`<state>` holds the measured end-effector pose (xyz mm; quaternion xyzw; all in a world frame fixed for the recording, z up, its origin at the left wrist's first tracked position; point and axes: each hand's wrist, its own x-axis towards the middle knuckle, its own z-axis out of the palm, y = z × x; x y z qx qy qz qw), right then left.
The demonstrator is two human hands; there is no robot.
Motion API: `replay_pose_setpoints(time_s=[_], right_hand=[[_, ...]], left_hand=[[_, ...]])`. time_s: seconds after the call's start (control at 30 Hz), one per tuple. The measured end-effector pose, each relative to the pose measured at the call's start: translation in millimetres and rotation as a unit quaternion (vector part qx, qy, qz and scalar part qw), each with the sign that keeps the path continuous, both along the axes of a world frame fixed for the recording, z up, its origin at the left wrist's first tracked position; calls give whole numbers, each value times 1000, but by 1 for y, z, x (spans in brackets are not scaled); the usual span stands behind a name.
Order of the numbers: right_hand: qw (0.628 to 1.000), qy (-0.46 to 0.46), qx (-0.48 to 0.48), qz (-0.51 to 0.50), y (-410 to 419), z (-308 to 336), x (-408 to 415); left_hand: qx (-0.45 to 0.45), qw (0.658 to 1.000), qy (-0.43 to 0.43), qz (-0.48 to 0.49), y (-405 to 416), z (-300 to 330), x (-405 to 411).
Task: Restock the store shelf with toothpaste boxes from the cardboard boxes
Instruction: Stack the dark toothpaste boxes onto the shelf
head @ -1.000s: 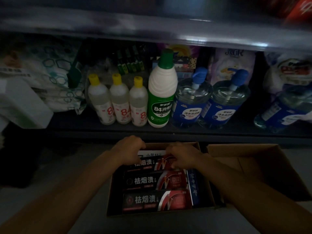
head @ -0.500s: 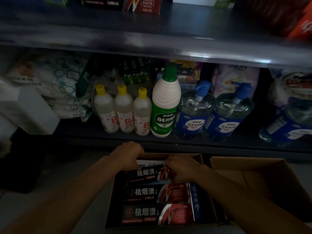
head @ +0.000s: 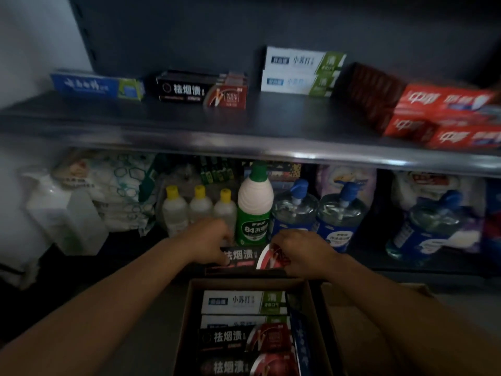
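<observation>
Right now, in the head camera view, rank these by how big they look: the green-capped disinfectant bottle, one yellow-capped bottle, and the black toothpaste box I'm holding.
1. Green-capped disinfectant bottle, clearly largest.
2. Unsure: the black toothpaste box and a yellow-capped bottle look similar. The box is nearer the camera, and the left hand and right hand cover its ends.

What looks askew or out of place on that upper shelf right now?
The red toothpaste boxes at the right sit angled to the shelf edge, unlike the other stacks, which face the front. Nothing looks spilled or damaged.
</observation>
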<state>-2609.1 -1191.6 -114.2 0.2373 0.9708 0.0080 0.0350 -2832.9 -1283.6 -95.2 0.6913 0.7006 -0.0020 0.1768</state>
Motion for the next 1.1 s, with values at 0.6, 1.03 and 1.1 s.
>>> replay_pose_setpoints(time_s=[0.6, 1.03, 1.1], right_hand=[[952, 162, 258, 14, -3, 191, -16], [978, 158, 135, -18, 41, 231, -93], [979, 157, 130, -24, 52, 234, -109]], left_hand=[[99, 991, -71, 56, -10, 205, -44], [260, 956, 2, 139, 20, 225, -107], [273, 951, 13, 145, 29, 224, -117]])
